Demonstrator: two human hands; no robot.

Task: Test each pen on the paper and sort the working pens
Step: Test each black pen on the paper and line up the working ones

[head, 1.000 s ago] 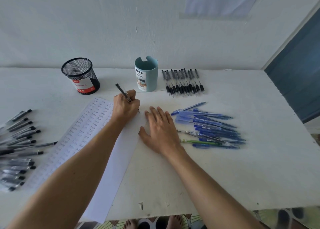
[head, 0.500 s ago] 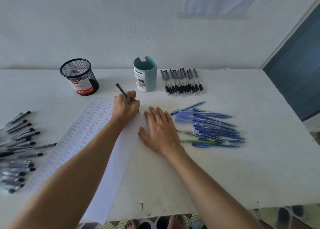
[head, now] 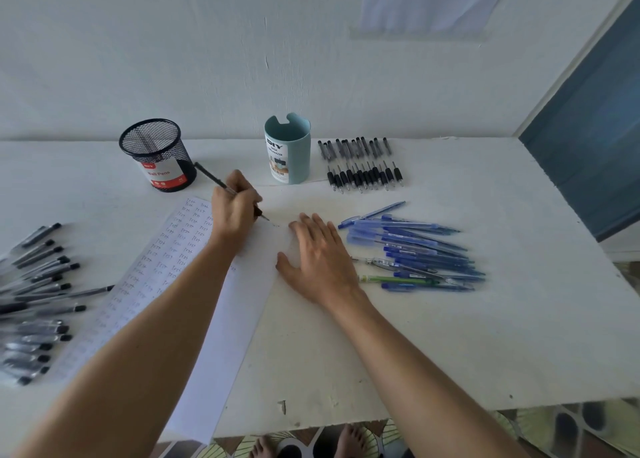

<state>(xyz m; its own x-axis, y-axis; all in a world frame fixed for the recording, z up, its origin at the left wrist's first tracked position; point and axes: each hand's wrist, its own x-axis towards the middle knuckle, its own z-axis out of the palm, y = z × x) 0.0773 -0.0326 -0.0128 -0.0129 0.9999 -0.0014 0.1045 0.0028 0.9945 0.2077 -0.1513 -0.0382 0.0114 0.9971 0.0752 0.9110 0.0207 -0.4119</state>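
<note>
Hands at work on a white tabletop (head: pixel 485 336). The left hand (head: pixel 235 211) holds a slim black pen (head: pixel 216 180). Its grip is pinched round the lower barrel, the tip is down at the far end of a long sheet of paper (head: pixel 221 336), and the cap end slants up and away to the left. Rows of small handwritten test words cover the left part of the sheet. The right hand (head: pixel 318 260) lies flat with fingers straight, its grip wide and holding nothing, pressing the paper's right edge.

Black pens (head: pixel 38 284) lie fanned at the left edge and blue pens (head: pixel 415 249) are heaped on the right. At the far side stand a black mesh cup (head: pixel 156 152) and a teal organiser (head: pixel 289 149), with a row of pen parts (head: pixel 360 166) just right of it.

The pen looks light, stiff and smooth, likely to roll if set down loosely. It seems best pinched low, near the tip. The paper looks thin and apt to slide, so it probably needs that flat palm.
</note>
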